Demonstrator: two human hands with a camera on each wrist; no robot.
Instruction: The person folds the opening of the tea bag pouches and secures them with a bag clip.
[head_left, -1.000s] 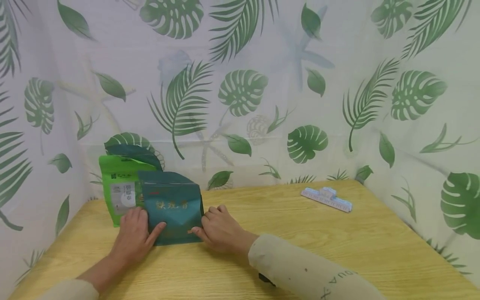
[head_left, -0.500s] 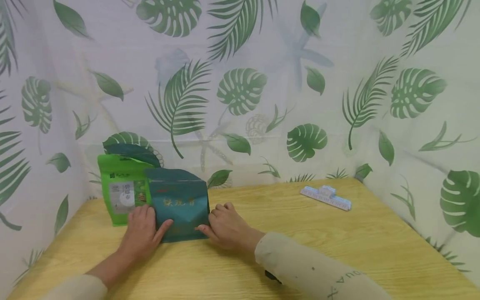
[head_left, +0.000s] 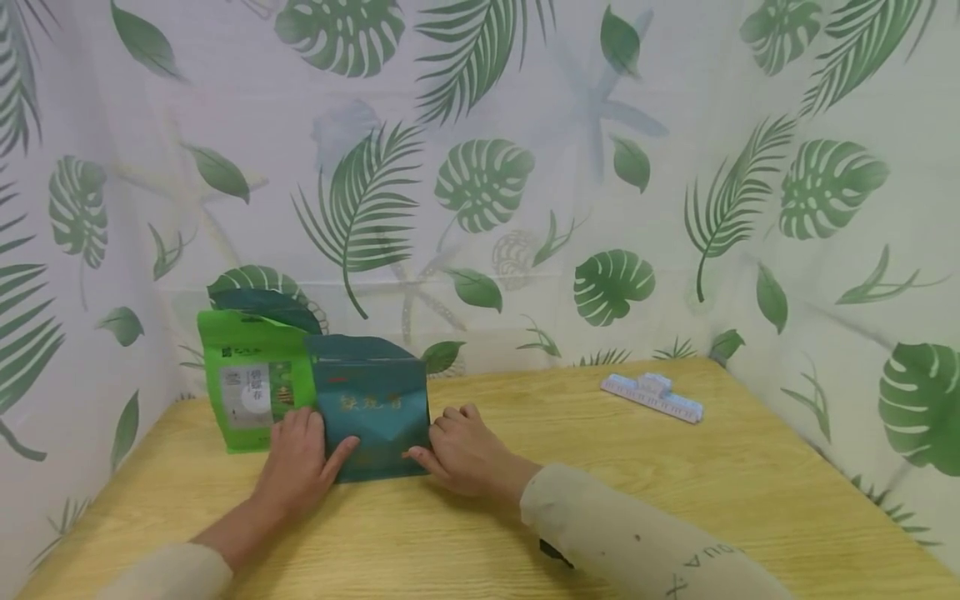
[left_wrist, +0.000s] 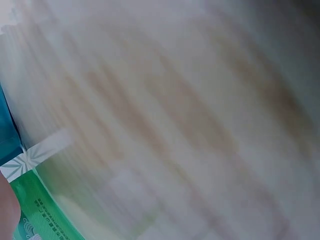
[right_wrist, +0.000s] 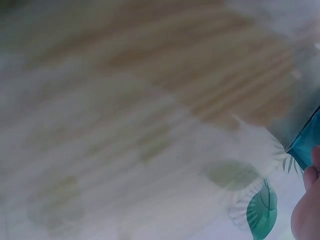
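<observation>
A teal tea pouch (head_left: 375, 417) with gold lettering stands upright on the table in the head view. My left hand (head_left: 298, 457) holds its lower left side, thumb across the front. From the other side my right hand (head_left: 471, 457) grips the lower right edge, its thumb also on the front. Close behind and to the left stands a bright green tea pouch (head_left: 251, 387) with a grey label, partly covered by the left fingers. At the edges of the wrist views show a bit of the green pouch (left_wrist: 47, 212) and a corner of the teal pouch (right_wrist: 304, 147).
Behind the green pouch rises the top of another dark teal pouch (head_left: 281, 308), mostly hidden. A pale lilac wide clip (head_left: 651, 397) lies at the back right of the wooden table (head_left: 600, 475). A leaf-patterned curtain (head_left: 525, 108) encloses the back and sides.
Both hands have moved to the right with the teal pouch between them. More of the green pouch's front now shows. The clip and the green pouch have stayed in place.
</observation>
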